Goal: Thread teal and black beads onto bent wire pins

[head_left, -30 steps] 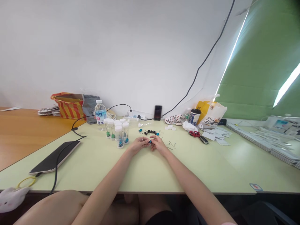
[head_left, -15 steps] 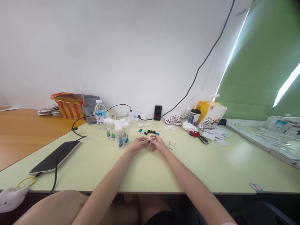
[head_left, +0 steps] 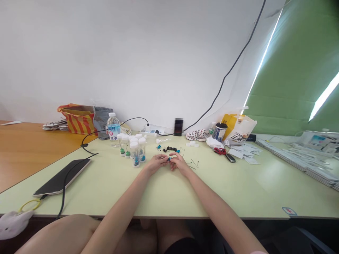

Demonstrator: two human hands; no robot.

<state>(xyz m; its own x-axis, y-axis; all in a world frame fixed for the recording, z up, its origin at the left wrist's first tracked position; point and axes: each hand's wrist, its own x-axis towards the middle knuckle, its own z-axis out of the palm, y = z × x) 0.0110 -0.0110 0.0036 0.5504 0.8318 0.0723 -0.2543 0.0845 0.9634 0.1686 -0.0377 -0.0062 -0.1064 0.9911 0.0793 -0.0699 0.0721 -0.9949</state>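
Note:
My left hand (head_left: 156,162) and my right hand (head_left: 178,162) meet over the pale green table (head_left: 169,190), fingers pinched together on a small blue part (head_left: 169,159) with thin wire legs. Just beyond my fingers lie several small dark and blue parts (head_left: 171,149). Loose bent wires (head_left: 194,163) lie right of my right hand. Several clear vials with white caps (head_left: 134,148) stand left of my left hand, with green and blue bits inside.
A water bottle (head_left: 113,128) stands behind the vials. A tablet (head_left: 62,177) with a black cable lies at the left. Red-handled scissors (head_left: 220,151), a cup (head_left: 219,131), a yellow bag (head_left: 237,128) and paper sheets (head_left: 245,152) sit at the right. A striped bag (head_left: 78,120) is at the back left.

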